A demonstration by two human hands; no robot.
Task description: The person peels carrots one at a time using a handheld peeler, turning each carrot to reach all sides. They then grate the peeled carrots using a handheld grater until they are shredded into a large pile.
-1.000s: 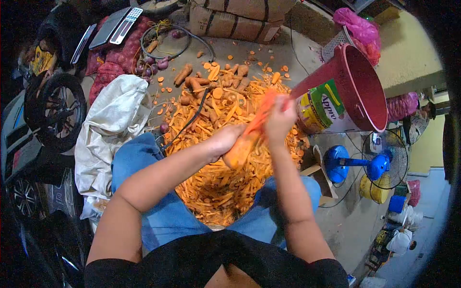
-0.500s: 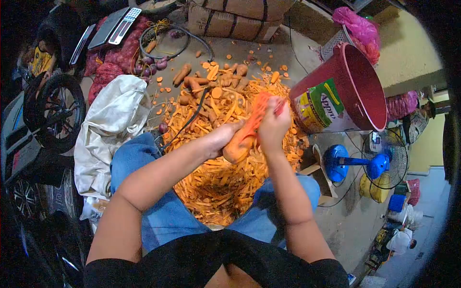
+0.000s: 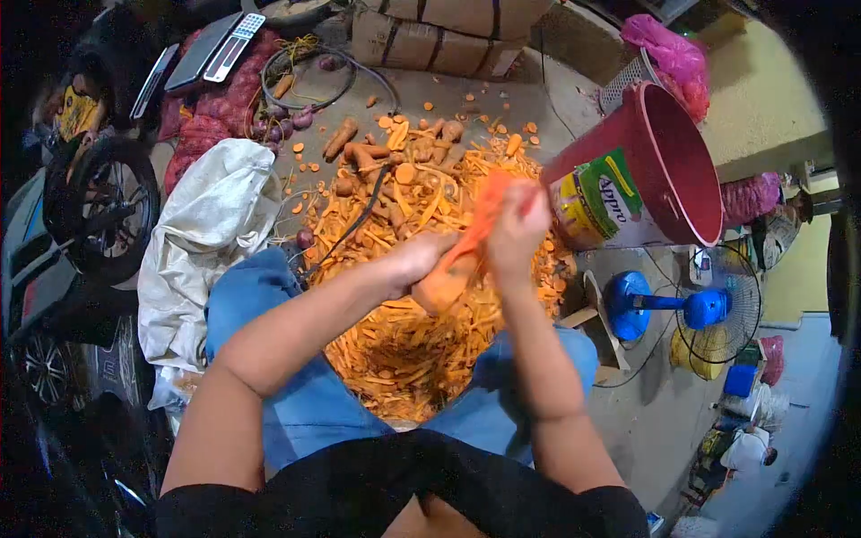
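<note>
My left hand is closed around a thick orange carrot, gripping its side above the pile. In my right hand is an orange-red plastic peeler, blurred by motion, which lies against the upper part of the carrot. The blade and some fingers are hidden. Beneath both hands spreads a large heap of carrot peelings, reaching between my knees. Several whole carrots rest on the far side of the heap.
A dark red bucket leans at the right, beside a blue fan. On the left lie a white sack, net bags of onions and a scale. Cardboard boxes stand behind. A person is far right.
My right hand and the peeler have shifted slightly up and to the right. The carrot has moved a little down and left, its near end now blurred.
</note>
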